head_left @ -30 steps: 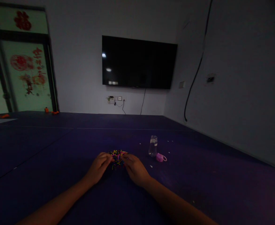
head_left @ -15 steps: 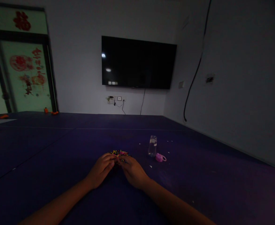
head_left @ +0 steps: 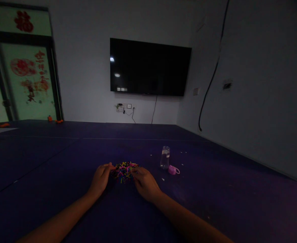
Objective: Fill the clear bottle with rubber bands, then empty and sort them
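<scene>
A pile of small, thin pieces in many colours (head_left: 124,171) lies on the dark blue-purple surface, between my two hands. My left hand (head_left: 100,178) is at the pile's left edge, its fingers bent and drawn together; whatever they may hold is too small and dim to name. At the right edge, my right hand (head_left: 145,183) has thumb and fingers pinched, with the tips over the pieces, and I cannot make out what is in them. To the right stands a clear bottle (head_left: 165,159) without a lid. Beside its base lies a pink cap (head_left: 172,170) with a loop.
White scraps (head_left: 163,179) are scattered around the bottle. The wide surface (head_left: 62,162) reaches to the back wall, where a black television (head_left: 149,67) hangs. A dark cable (head_left: 209,87) runs down the right wall. Small orange things (head_left: 59,121) sit by the glass door (head_left: 24,77).
My hands were together over the pile's near side and are now apart. The left has moved left, leaving more of the pile visible. The right has barely shifted; bottle and cap stay put.
</scene>
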`<state>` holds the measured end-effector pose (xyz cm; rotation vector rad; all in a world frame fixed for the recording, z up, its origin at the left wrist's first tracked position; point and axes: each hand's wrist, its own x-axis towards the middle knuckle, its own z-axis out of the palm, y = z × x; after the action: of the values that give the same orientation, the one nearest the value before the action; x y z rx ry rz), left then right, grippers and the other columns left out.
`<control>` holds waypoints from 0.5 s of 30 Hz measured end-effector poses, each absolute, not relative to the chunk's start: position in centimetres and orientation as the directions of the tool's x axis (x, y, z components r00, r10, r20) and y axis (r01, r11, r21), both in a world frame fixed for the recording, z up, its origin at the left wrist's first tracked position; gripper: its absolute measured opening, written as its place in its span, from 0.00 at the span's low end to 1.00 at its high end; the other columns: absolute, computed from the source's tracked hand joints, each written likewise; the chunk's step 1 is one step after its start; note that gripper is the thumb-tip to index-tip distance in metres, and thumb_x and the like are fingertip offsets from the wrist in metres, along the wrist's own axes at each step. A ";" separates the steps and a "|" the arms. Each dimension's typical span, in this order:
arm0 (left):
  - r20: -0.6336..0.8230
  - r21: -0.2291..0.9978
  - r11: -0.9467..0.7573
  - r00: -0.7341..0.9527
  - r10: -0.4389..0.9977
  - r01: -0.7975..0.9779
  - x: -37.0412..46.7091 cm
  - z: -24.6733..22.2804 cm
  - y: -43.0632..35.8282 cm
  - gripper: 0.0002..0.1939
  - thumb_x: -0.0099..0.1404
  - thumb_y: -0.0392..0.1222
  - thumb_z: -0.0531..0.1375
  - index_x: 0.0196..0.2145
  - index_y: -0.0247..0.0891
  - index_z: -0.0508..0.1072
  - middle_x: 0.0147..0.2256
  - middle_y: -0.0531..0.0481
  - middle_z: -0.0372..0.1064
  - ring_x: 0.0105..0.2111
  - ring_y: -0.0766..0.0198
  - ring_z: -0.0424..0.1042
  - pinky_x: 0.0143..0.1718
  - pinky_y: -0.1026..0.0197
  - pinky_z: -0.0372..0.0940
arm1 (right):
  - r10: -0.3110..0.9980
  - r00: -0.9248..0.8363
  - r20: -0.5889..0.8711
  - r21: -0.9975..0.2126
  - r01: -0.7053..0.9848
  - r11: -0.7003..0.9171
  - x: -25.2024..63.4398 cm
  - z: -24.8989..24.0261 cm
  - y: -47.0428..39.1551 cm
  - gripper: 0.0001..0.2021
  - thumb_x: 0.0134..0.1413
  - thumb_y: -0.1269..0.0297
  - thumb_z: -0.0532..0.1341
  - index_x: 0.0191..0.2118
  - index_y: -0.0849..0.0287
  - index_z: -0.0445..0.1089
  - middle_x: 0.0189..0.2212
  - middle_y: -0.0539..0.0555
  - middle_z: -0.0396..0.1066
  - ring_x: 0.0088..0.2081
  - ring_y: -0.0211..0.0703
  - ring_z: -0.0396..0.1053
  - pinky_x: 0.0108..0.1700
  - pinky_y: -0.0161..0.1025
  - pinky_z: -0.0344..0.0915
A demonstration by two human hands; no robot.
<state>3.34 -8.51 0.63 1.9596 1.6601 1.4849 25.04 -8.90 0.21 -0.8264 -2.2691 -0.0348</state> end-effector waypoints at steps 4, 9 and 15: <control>0.587 0.655 -0.372 -0.132 0.799 0.658 3.7 1.2 -9.0 0.28 0.64 0.56 0.43 0.21 0.41 0.75 0.29 0.48 0.75 0.36 0.55 0.72 0.43 0.53 0.63 | 0.558 -0.540 0.630 -0.212 0.571 0.793 25.0 0.2 -8.9 0.17 0.49 0.79 0.52 0.42 0.59 0.70 0.42 0.57 0.70 0.44 0.43 0.67 0.46 0.40 0.64; 0.610 0.564 -0.431 -0.003 0.792 0.704 4.3 1.5 -10.0 0.30 0.65 0.56 0.42 0.16 0.41 0.70 0.21 0.50 0.71 0.29 0.59 0.71 0.37 0.57 0.63 | 0.524 -0.591 0.613 -0.195 0.530 0.825 24.9 0.2 -8.9 0.14 0.50 0.78 0.53 0.40 0.59 0.71 0.41 0.56 0.71 0.44 0.43 0.67 0.46 0.39 0.63; 0.625 0.427 -0.409 0.064 0.778 0.806 4.3 0.9 -9.7 0.30 0.67 0.56 0.42 0.16 0.40 0.70 0.20 0.49 0.70 0.26 0.60 0.70 0.31 0.60 0.62 | 0.472 -0.683 0.557 -0.112 0.502 0.858 24.8 0.4 -9.0 0.15 0.51 0.78 0.53 0.42 0.59 0.71 0.42 0.55 0.70 0.45 0.43 0.66 0.48 0.40 0.62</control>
<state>4.28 -9.69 0.94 2.3154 1.7251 1.3210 24.85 -8.98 0.40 -0.7060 -2.4382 -0.0664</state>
